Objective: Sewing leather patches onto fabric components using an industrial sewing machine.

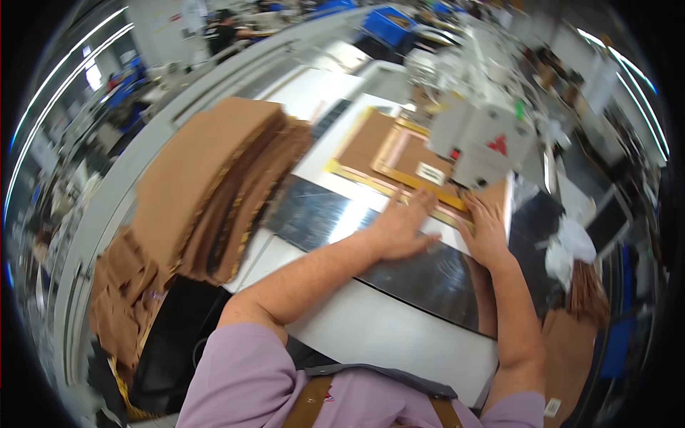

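Note:
My left hand [401, 227] lies with its fingers spread on the near edge of a flat, yellow-edged sewing template [332, 166]. Brown fabric [365, 143] shows inside the template. On top sits a smaller yellow-edged frame [460, 198] with a white label. My right hand [487, 232] is at this frame's near right corner, its fingers stretched out and touching the edge. Neither hand is closed round anything. Just beyond the frame stands the grey head of a sewing machine [492, 139], which covers part of the frame's far right side.
Tall stacks of cut brown fabric [207, 157] stand on the left, above a crumpled brown heap [121, 285]. A shiny metal plate [428, 285] lies before me. To the right are a clear plastic bag [571, 246] and more brown pieces [571, 349]. A blue bin [389, 27] stands farther back.

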### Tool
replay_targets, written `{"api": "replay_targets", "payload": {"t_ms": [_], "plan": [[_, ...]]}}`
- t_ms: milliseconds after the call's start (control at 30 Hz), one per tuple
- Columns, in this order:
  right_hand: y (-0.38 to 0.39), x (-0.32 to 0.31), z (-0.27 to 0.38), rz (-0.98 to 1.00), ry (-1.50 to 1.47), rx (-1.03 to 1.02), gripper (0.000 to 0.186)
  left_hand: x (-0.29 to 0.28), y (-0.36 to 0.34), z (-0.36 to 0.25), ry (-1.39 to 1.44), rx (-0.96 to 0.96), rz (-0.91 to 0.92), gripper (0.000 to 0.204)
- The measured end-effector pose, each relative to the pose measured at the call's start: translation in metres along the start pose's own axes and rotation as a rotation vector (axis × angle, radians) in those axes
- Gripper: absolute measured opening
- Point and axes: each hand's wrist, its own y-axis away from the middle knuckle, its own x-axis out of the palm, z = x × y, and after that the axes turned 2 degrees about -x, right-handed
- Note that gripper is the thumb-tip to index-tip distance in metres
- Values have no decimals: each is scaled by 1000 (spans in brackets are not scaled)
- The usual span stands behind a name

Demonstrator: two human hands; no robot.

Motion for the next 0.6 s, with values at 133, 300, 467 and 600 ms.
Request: {"api": "replay_targets", "payload": {"t_ms": [133,300,467,600], "plan": [[7,0,0,7,-46,-41,52,-43,124,-21,-44,-61,120,82],[10,-9,5,11,28,-55,50,-56,243,-39,-133,-295,-85,71],[9,0,-4,116,54,45,53,-36,294,-43,-121,-363,-334,63],[5,-1,8,133,46,83,51,-15,308,-28,-110,-233,-430,57]]}}
